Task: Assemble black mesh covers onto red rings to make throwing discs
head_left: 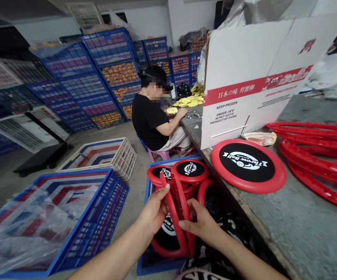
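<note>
My left hand (154, 210) and my right hand (200, 224) both grip a stack of red discs with black printed centres (178, 212), held on edge low in front of me. The left fingers curl over the stack's near rim; the right hand pinches its other side. Below them more red discs (192, 170) lie in a blue crate (157, 163) on the floor. One finished disc (248, 165) lies flat on the grey table (297, 229) to my right.
Several bare red rings (317, 155) lie on the table's right part. A white cardboard sheet (253, 74) stands upright behind them. A blue crate lined with plastic (54, 221) and a white crate (104, 153) sit on the floor at left. A seated person (153, 114) works farther along the table; stacked blue crates (98, 77) fill the back.
</note>
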Demonstrator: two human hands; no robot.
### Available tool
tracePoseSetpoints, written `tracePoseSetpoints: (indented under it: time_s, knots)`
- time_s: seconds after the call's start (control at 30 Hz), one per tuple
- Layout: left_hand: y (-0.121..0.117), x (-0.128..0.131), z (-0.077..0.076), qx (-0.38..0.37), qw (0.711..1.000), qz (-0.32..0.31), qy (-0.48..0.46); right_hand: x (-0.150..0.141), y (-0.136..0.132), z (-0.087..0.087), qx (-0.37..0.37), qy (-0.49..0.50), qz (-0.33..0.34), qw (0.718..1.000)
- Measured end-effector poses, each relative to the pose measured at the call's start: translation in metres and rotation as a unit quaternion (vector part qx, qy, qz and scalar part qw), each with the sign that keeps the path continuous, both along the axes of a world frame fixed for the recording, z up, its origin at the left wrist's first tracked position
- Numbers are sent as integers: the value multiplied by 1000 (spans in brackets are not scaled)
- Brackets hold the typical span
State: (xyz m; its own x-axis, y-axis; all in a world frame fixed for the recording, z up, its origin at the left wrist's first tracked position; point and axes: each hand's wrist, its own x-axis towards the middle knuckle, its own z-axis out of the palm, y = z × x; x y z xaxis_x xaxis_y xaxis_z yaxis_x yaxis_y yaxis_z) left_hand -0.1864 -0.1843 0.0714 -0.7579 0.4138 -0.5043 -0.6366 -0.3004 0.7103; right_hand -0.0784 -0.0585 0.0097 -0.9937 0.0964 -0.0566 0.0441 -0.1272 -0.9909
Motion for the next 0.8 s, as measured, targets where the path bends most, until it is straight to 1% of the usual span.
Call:
tracePoseSetpoints:
  time_s: [0.1,0.2,0.33,0.4,0.47,0.53,0.67,0.8]
  knots:
    - [-4,-4,3,-15,1000,6,-17,-1,7,11,-8,-5,7,1000]
    - [-7,-9,10,-25,999,13,-35,-10,22,26,-6,-15,15,1000]
    - [-12,-14,20,-12,999,32,-37,-28,48,50,20,-2,-48,999]
    - [-16,-15,23,-8,999,34,-34,-32,54,56,26,10,-55,998]
    - [-19,-14,25,-12,999,29,-32,-29,55,56,36,22,-44,998]
    - [-23,-13,24,-14,999,29,-24,-21,50,52,52,27,-28,998]
    - [-28,-8,21,-4,1000,19,17,-5,39,44,87,8,-11,996]
    - [-33,0,23,-10,999,-16,40,5,32,46,59,10,-2,998]
